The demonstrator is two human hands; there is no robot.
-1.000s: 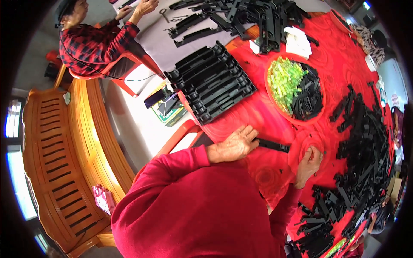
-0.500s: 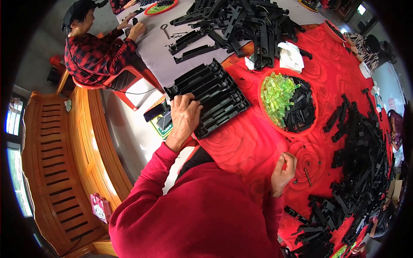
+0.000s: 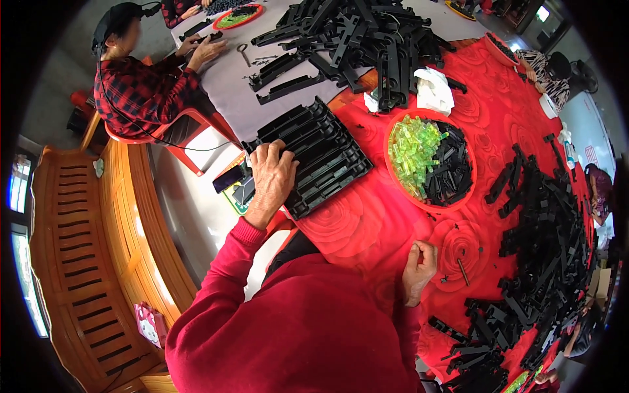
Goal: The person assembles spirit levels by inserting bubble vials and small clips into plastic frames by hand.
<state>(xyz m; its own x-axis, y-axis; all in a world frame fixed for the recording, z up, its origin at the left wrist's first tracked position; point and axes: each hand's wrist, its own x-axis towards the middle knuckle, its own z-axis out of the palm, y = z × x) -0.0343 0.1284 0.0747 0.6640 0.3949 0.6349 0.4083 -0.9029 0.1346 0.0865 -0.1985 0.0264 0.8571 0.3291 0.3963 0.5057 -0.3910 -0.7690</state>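
Note:
Several long black plastic housings (image 3: 327, 154) lie side by side in a block at the corner of the table. My left hand (image 3: 272, 171) lies over the block's near-left end, its fingers bent round the edge; the thumb is hidden. My right hand (image 3: 419, 265) is held low by the red tablecloth, its fingers curled in, and whatever may be inside them does not show. Between the hands and further back stands a round orange-red basket (image 3: 390, 171), with clear yellow-green pieces (image 3: 414, 154) on its left and small black pieces (image 3: 452, 171) on its right.
A thin brown rod (image 3: 463, 270) lies right of my right hand. Loose black parts (image 3: 547, 229) cover the right side; another heap (image 3: 367, 39) stands at the back beside white tissue (image 3: 434, 92). A person in a checked shirt (image 3: 141, 98) works at the far left, near a wooden bench (image 3: 85, 249).
My right hand's fingers have curled in more tightly. My left hand stays on the black housings. The co-worker's hands have come down to a black part on the table. The whole view has shifted slightly.

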